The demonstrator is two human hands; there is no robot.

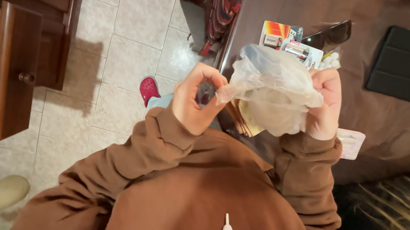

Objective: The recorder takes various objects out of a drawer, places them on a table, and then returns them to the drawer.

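While both hands, left hand (193, 102) and right hand (326, 105), grip a crumpled clear plastic bag (273, 87), an orange-black battery pack (280, 36) lies behind.

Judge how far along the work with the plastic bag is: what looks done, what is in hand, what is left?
Done: a small dark object is outside the plastic bag, pinched in the left hand. In hand: the right hand grips the crumpled bag above the table. Left: the battery pack lies untouched behind the bag; whether the bag holds more cannot be told.

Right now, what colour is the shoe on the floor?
Red. The shoe shows only in the head view, on the pale tiles beside the left hand.
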